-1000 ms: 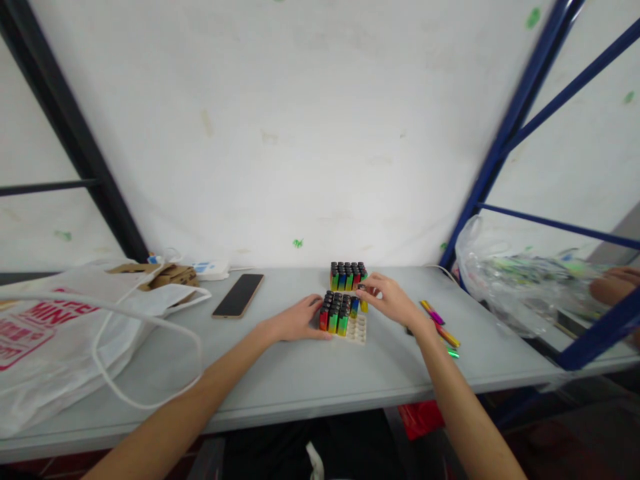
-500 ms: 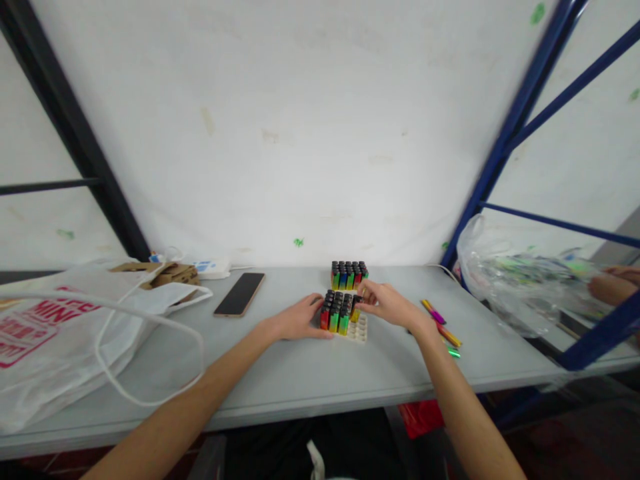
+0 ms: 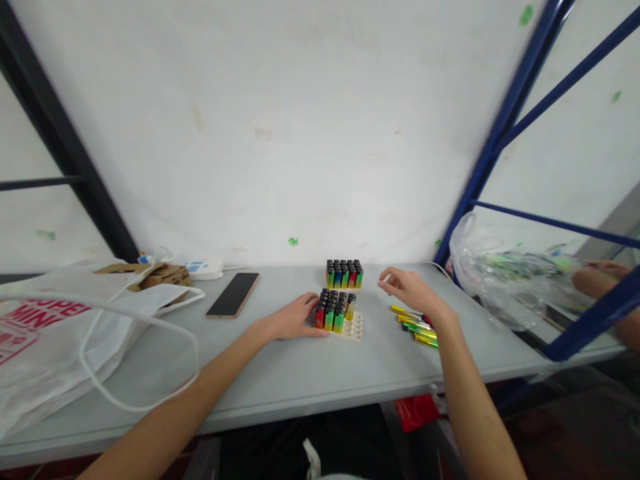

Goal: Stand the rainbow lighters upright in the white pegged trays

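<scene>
A pale tray with round-cornered holes stands on the table, its left part filled with upright lighters in red, green and yellow with black tops. My left hand holds the tray's left side, thumb at the near corner and fingers farther back. A yellow lighter stands in the tray at the right end of the filled part. To the right, my right hand hovers with loosely bent fingers, open and holding nothing visible. Loose lighters in yellow and green lie just below it, partly hidden by the wrist.
Behind the tray stands a second block of upright lighters. A phone lies to the left, beside a white plastic bag and cardboard. A clear bag sits by the blue frame; another person's arm shows at far right.
My right hand has let go of the yellow lighter, now standing in the tray, and moved right toward the loose lighters. My left hand stays at the tray. The view has shifted slightly.
</scene>
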{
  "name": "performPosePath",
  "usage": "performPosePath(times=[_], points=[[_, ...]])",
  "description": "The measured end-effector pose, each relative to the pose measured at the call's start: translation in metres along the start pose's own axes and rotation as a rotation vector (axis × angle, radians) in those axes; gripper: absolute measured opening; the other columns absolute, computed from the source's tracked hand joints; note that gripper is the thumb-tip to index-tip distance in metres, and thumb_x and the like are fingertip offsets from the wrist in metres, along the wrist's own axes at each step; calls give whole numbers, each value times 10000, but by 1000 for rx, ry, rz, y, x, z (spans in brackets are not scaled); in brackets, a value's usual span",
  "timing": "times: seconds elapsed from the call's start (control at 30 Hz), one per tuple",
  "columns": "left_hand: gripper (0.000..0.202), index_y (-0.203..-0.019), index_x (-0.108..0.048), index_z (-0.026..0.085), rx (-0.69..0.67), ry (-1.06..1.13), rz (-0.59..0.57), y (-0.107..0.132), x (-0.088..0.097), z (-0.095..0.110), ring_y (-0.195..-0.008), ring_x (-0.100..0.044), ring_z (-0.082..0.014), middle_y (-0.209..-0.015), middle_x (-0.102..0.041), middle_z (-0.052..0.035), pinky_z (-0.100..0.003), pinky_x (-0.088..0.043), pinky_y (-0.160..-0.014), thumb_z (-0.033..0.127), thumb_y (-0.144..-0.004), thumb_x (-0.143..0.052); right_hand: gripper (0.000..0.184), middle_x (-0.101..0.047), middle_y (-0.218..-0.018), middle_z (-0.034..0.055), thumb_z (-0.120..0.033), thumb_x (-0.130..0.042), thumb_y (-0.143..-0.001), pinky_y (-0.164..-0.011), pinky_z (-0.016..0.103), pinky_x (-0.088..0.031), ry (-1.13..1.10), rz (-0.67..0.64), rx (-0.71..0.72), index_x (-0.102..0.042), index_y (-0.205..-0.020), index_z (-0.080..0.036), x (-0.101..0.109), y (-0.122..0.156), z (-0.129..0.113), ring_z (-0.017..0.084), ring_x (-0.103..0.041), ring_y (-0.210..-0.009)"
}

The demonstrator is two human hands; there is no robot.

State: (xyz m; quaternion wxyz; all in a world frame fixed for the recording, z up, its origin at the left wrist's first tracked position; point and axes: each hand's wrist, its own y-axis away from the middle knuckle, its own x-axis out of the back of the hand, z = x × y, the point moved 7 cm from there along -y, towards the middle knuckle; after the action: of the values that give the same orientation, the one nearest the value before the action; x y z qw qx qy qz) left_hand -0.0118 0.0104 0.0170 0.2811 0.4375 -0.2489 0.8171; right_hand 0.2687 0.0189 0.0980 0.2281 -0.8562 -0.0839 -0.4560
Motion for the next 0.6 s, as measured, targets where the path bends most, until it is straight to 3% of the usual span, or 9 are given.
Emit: performPosePath(times=[0.1,0.2,0.3,0.43,0.53,0.6], points=[[855,-1483,-502,202,-11,7,3,0,0,0,-1413,-485,-367,-1531,-484,-145,-469,-363,-1241,703,-834,-744,180,-807,-925,93,-336,-665,-935,-719,302,-530,121,26,-214,-724,-1039,-201,21,12,62,227,-739,-808],[869,-1483,-500,195,1,1,7,0,-1,-2,-1420,-481,-367,-1540,-481,-149,-469,-345,-1252,708,-827,-747,237,-811,-1007,121,-284,-741,-862,-732,293,-549,217,-47,-460,-743,-1071,-172,30,32,127,230,-759,-825],[885,-1488,-495,192,13,-5,5,0,-2,-5,-1428,-477,-366,-1551,-472,-149,-457,-336,-1259,717,-821,-745,295,-810,-1041,143,-314,-781,-818,-794,311,-563,291,-125,-584,-770,-1063,-150,30,47,167,263,-769,-908],[888,-1496,-484,185,22,-4,-5,0,-2,-5,-1436,-468,-368,-1564,-455,-154,-463,-329,-1261,709,-827,-743,290,-818,-1010,123,-365,-755,-826,-814,321,-571,289,-204,-624,-802,-1030,-165,22,51,179,274,-773,-929],[895,-1504,-475,178,38,-10,-17,1,-2,-6,-1447,-454,-369,-1574,-439,-162,-464,-322,-1264,700,-830,-747,210,-821,-977,112,-256,-729,-817,-798,309,-571,261,-235,-596,-807,-992,-171,14,43,170,261,-775,-884],[882,-1507,-472,189,35,-10,-21,1,-2,-5,-1442,-457,-362,-1574,-438,-157,-466,-328,-1260,695,-837,-743,159,-819,-989,120,-219,-717,-817,-796,310,-569,258,-178,-537,-800,-945,-174,12,35,159,262,-770,-890]])
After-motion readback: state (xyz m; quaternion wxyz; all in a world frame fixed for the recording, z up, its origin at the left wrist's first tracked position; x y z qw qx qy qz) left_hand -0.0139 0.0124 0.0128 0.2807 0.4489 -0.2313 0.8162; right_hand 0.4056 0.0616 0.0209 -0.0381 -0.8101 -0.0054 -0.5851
